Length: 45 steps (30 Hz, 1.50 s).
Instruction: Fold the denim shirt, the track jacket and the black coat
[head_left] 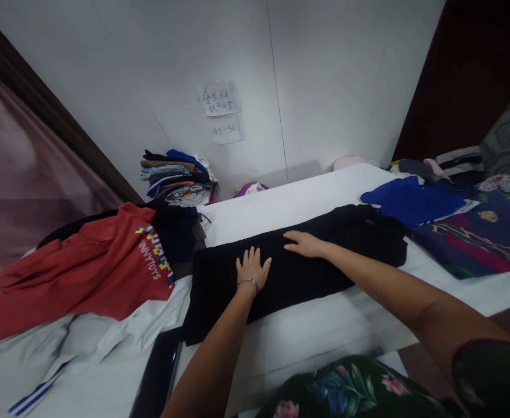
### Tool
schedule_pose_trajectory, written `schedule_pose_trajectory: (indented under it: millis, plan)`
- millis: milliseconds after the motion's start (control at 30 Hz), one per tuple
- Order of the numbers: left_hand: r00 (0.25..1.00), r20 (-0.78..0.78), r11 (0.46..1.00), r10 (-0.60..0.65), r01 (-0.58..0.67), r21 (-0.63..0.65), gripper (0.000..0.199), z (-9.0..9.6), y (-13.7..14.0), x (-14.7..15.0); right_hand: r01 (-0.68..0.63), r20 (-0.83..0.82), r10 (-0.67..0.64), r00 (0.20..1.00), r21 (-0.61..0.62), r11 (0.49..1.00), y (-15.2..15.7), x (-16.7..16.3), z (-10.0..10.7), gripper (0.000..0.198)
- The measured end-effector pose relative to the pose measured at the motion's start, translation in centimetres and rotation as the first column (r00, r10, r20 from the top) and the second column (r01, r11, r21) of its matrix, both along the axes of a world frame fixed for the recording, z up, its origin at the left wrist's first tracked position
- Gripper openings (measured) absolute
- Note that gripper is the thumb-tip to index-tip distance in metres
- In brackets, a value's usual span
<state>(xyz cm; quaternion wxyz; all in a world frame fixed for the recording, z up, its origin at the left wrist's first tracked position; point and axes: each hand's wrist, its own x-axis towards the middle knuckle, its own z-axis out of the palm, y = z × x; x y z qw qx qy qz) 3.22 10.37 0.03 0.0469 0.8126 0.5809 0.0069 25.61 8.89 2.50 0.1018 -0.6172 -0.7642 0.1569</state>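
Observation:
A black garment (324, 264), folded into a long strip, lies across the white board (276, 203) in front of me. My left hand (252, 271), with a bracelet at the wrist, rests flat on its left part with the fingers spread. Farther right, my right hand (304, 242) lies on the middle of the same cloth, fingers stretched toward the left. Neither hand grips the fabric. The garment's kind cannot be made out from its folded shape.
On the left, a red sweatshirt (102, 264) with coloured lettering lies over pale clothes. A stack of folded clothes (176, 177) stands by the wall. To the right lie blue cloth (415, 200) and a patterned garment (481, 232). A dark glossy object (156, 371) sits near my left forearm.

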Motion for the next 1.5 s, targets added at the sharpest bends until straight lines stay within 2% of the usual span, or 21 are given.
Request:
schedule_pose_trajectory:
  millis: [133,200,300,433,600,667,767,900,967,1033,1133,1200,1267,1333,1400,1500]
  plan:
    - [1.0,0.015,1.0,0.008,-0.008,-0.008,0.066,0.5,-0.3,0.0,0.231,0.187,-0.248,0.95,0.111,0.967,2.5,5.5,1.1,0.059]
    - [1.0,0.023,1.0,0.012,-0.012,-0.005,0.066,0.6,-0.3,0.0,0.325,0.252,-0.338,0.907,0.091,0.941,2.5,8.6,0.6,0.057]
    - [0.999,0.032,1.0,0.011,-0.011,0.007,0.064,0.5,-0.4,0.0,0.424,0.279,-0.425,0.861,0.068,0.903,1.4,11.6,-1.4,0.058]
    - [0.999,0.048,0.999,0.01,-0.011,0.033,0.063,0.6,-0.5,0.0,0.476,0.296,-0.481,0.825,0.094,0.875,0.8,12.5,-3.3,0.059]
    - [0.998,0.063,1.0,0.017,-0.019,0.022,0.06,0.7,-0.6,0.0,0.444,0.309,-0.448,0.839,0.088,0.892,1.2,13.6,-2.5,0.059]
    - [0.997,0.068,1.0,0.021,-0.022,0.018,0.061,0.6,-0.6,0.0,0.484,0.308,-0.498,0.81,0.127,0.866,0.7,14.6,-2.4,0.06]
    - [0.996,0.081,0.999,0.022,-0.024,0.023,0.062,0.4,-0.6,0.0,0.579,0.298,-0.597,0.745,0.158,0.8,-0.2,15.9,-3.0,0.061]
    - [0.996,0.092,0.999,0.021,-0.024,0.032,0.062,0.1,-0.6,0.0,0.599,0.312,-0.59,0.745,0.077,0.797,-0.3,16.5,-2.9,0.061]
    - [0.995,0.096,0.999,0.021,-0.025,0.034,0.062,0.1,-0.7,0.1,0.611,0.328,-0.582,0.744,0.02,0.792,0.1,16.4,-2.0,0.061]
    - [0.994,0.104,0.999,0.023,-0.027,0.035,0.062,0.0,-0.7,0.1,0.602,0.328,-0.582,0.744,0.046,0.797,0.5,15.6,-0.8,0.059]
    - [0.993,0.116,0.999,0.02,-0.025,0.043,0.063,-0.1,-0.8,0.1,0.478,0.227,-0.501,0.835,0.152,0.865,0.9,12.8,0.8,0.058]
    - [0.993,0.117,0.999,0.017,-0.022,0.041,0.063,0.0,-0.8,0.1,0.337,0.093,-0.353,0.931,0.155,0.929,0.7,9.9,1.2,0.06]
    - [0.993,0.114,0.999,0.021,-0.026,0.037,0.063,0.2,-0.9,0.1,0.196,-0.017,-0.196,0.981,0.157,0.968,0.2,6.8,1.0,0.062]
    - [0.994,0.11,0.999,0.026,-0.03,0.033,0.062,0.3,-1.0,0.2,0.109,-0.025,-0.106,0.994,0.16,0.981,-0.5,4.2,0.2,0.063]
    - [0.993,0.111,0.999,0.026,-0.029,0.026,0.062,0.3,-1.1,0.2,0.084,0.054,-0.091,0.994,0.117,0.99,-1.2,2.6,-1.1,0.063]
    - [0.992,0.124,0.999,0.019,-0.022,0.025,0.064,0.3,-1.2,0.0,0.076,0.16,-0.089,0.983,0.084,0.994,-1.9,1.8,-3.1,0.063]
